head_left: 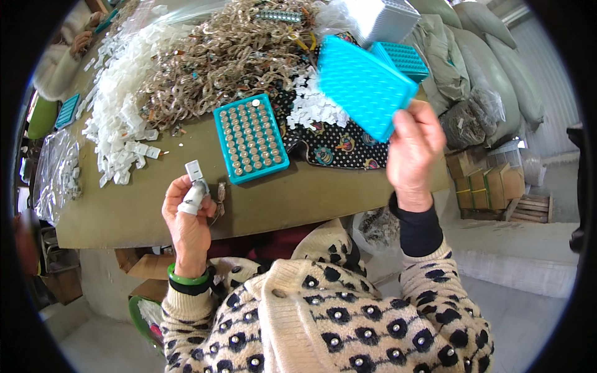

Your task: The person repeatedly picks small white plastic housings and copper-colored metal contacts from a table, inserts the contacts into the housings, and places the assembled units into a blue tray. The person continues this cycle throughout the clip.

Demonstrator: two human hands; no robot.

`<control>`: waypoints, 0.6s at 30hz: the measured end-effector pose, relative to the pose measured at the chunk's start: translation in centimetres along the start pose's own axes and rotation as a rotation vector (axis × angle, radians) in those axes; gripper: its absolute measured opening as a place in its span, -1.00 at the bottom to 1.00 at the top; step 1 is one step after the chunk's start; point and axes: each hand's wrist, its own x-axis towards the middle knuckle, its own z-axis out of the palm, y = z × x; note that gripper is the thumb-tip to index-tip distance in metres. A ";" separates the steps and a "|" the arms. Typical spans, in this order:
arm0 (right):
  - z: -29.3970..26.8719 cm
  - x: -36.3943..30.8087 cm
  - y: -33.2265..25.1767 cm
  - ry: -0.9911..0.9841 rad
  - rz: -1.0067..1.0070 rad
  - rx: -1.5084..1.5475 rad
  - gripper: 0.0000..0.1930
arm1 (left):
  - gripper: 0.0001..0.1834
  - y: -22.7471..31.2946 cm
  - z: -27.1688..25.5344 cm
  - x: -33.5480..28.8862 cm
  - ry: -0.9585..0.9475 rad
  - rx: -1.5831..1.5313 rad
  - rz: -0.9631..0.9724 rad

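Observation:
My right hand (415, 146), raised at the right, grips the corner of a turquoise plastic tray (367, 90) with rows of small bumps, slightly blurred. Between the fingertips of my left hand (185, 214) is a small white rectangular plastic piece (194, 169). A white covering (193, 200) wraps one left finger, and a thin brownish strip (221, 198) hangs beside that hand. On the table between the hands lies another turquoise tray (261, 176). Its rows hold round metallic discs, with a white one near the far right corner.
The table (124, 217) carries a heap of white plastic pieces (118, 118) and tangled brownish strips (217, 62). Small white parts (314, 102) lie on dotted cloth (339, 149). Another turquoise tray (404, 59) and stacked white trays (385, 22) stand behind. Another person's hand (81, 42) is far left.

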 end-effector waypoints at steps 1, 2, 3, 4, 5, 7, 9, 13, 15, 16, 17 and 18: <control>-1.6 0.3 -0.6 0.047 -0.089 -0.079 -0.90 | -0.87 0.0 0.0 0.0 -0.002 -0.018 -0.006; -3.3 0.4 -1.3 0.074 -0.170 -0.249 -0.91 | -0.87 0.0 0.0 0.0 0.017 0.013 0.006; -5.0 0.3 -2.0 0.103 -0.249 -0.411 -0.91 | -0.86 0.0 0.1 -0.1 0.008 0.009 0.006; -6.5 0.1 -2.2 0.154 -0.253 -0.547 -0.94 | -0.86 0.0 0.1 -0.1 -0.001 0.006 0.008; -8.0 0.4 -2.1 0.157 -0.303 -0.777 -0.93 | -0.86 0.0 0.1 -0.1 -0.004 -0.019 0.008; -10.4 0.4 -0.8 0.130 -0.287 -1.096 -0.92 | -0.85 0.1 0.2 0.0 -0.006 0.023 0.001; -12.0 0.7 1.8 0.051 -0.285 -1.307 -0.88 | -0.84 0.1 0.1 0.0 0.002 0.018 -0.008; -12.4 1.6 6.2 -0.202 -0.141 -1.456 -0.86 | -0.80 -0.1 -0.1 -0.2 -0.032 0.048 0.006; -11.2 2.6 6.9 -0.263 -0.220 -1.472 -0.84 | -0.79 -0.3 -0.1 -0.3 0.017 0.064 -0.010; -10.2 3.0 6.5 -0.303 -0.122 -1.452 -0.86 | -0.78 -0.2 -0.2 -0.3 0.018 0.042 -0.015; -9.0 3.3 6.2 -0.300 -0.211 -1.383 -0.90 | -0.82 -0.1 -0.1 -0.3 0.022 -0.012 -0.012; -7.7 3.5 5.6 -0.324 -0.266 -1.302 -0.90 | -0.82 0.0 0.0 -0.3 0.019 0.008 -0.024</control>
